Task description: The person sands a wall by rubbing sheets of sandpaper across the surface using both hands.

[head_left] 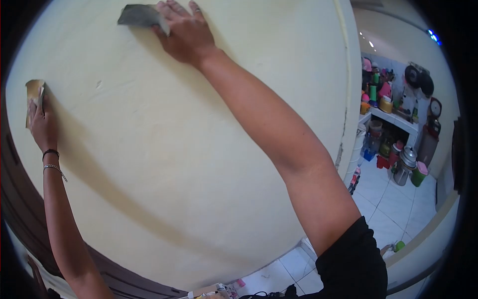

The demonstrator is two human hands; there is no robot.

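Observation:
A pale yellow wall [199,139] fills most of the head view. High on it, my right hand [184,32] lies with its fingers partly spread, holding a dark grey sheet [141,16] against the surface between thumb and fingers. Lower at the left, my left hand [42,117] holds a tan sheet [34,88] with a folded edge against the same wall. A dark band and a silver bracelet circle my left wrist. Small marks show on the wall between my hands.
Right of the wall's edge [348,99], a kitchen area holds a tiled counter [393,117], a silver pot [409,156] and a green bin [419,174]. White floor tiles [393,202] lie below. Dark brown wood [134,284] runs along the lower left.

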